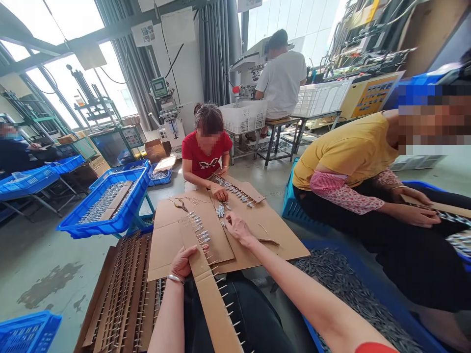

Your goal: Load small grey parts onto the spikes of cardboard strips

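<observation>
My left hand (183, 262) is closed around the edge of a long cardboard strip (210, 294), which slants from my lap over the table. A row of thin pale sticks juts from its right edge. Small grey-white pieces (200, 229) cap the sticks at the far end; those nearer me are bare. My right hand (239, 228) is over the cardboard-covered tabletop (265, 245), its fingers bent together beside a small heap of grey-white pieces (220, 211). Whatever lies between those fingertips is too small to make out.
Pliers (180, 204) and a second tool (269, 241) lie on the table. Opposite, a person in red (206, 154) works on another strip (239, 190). Stacked strips (121, 294) stand at left; a blue bin of dark pieces (353, 289) and a person in yellow (346, 147) are at right.
</observation>
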A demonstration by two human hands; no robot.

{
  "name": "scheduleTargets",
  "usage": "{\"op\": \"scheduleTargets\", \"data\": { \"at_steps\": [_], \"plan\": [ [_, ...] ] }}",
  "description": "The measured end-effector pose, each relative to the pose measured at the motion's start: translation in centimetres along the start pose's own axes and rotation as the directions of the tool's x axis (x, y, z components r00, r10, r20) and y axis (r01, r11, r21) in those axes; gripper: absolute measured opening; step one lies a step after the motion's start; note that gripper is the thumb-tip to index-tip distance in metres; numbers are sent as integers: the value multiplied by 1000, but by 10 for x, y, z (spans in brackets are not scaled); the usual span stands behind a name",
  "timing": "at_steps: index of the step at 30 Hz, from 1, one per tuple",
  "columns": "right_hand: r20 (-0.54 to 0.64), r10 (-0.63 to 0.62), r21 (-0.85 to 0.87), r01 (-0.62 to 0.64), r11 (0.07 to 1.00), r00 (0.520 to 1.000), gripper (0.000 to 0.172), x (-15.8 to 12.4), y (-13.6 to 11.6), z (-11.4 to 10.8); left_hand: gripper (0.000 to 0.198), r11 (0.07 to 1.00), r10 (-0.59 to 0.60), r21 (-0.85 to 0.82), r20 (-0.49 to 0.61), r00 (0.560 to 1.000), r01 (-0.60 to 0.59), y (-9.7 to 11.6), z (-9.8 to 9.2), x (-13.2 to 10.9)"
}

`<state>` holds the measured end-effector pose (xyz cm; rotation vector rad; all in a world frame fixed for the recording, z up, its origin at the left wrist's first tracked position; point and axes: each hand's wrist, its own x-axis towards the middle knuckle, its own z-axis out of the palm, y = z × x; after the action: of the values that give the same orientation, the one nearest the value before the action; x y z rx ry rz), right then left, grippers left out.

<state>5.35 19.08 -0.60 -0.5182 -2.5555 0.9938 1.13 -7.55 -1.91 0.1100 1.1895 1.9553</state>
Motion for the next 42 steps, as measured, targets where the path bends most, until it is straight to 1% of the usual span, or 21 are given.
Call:
{"op": "scheduleTargets", "data": {
  "at_steps": [2,4,5,8,10,13,15,18,27,35,40,42],
  "plan": [
    [-32,-22,89,25,996,999,24,-10,0,3,34,1000,-4,3,8,1000,4,0,1,-1],
    [-41,-54,175,61,983,998,26,-25,-4,8,36,1000,6,15,20,1000,-6,0,2,-3],
    [-38,-69,248,76,966,997,27,-33,-7,11,37,1000,19,23,22,1000,-20,-1,3,-4],
    [-8,-77,514,70,855,997,28,-57,-21,21,41,997,63,50,14,998,-64,-2,3,-6],
    [25,-91,605,57,794,996,25,-68,-30,24,41,996,66,64,12,998,-67,-2,4,-7],
    [82,-191,585,108,804,978,18,-75,-38,25,41,996,53,71,15,998,-54,-2,6,-8],
    [103,-270,573,165,802,957,17,-76,-41,22,41,996,46,78,12,999,-47,-1,9,-9],
    [103,-332,560,221,798,938,17,-76,-42,19,40,995,46,85,1,999,-46,0,13,-10],
    [100,-357,550,247,798,929,17,-74,-41,19,40,996,55,76,-24,998,-53,-1,14,-11],
    [84,-390,520,294,802,917,18,-75,-43,12,35,998,30,51,-29,999,-29,-5,5,-6],
    [74,-418,556,310,771,905,18,-75,-46,13,33,999,25,46,-62,998,-22,-6,4,-6],
    [80,-394,568,283,773,916,15,-75,-46,14,31,999,26,43,-67,997,-23,-6,5,-6]
  ]
}}
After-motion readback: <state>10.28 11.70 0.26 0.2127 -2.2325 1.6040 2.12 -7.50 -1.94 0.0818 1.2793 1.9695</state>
